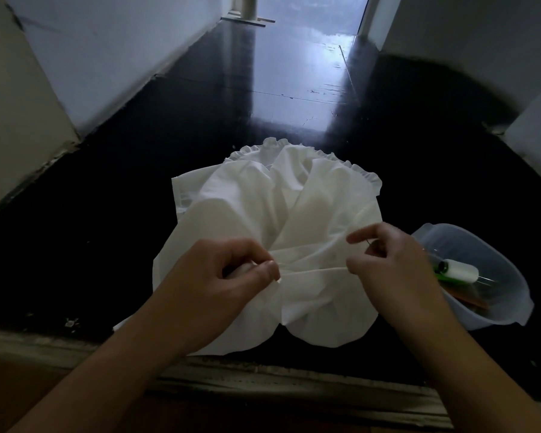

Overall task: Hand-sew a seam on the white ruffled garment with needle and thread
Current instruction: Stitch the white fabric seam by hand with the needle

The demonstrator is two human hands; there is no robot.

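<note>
The white ruffled garment (272, 220) lies bunched on a dark glossy floor, its frilled edge at the far side. My left hand (231, 276) pinches a gathered fold of the cloth between thumb and fingers. My right hand (388, 260) is at the garment's right edge, its thumb touching the stretched fold. A thin needle (370, 243) shows between its curled fingers. I cannot make out any thread.
A clear plastic bowl (494, 314) stands to the right of the garment, holding a white thread spool (461, 270) and green and orange items. White walls (107, 57) flank the dark floor (200, 135). A worn step edge (263, 379) runs along the near side.
</note>
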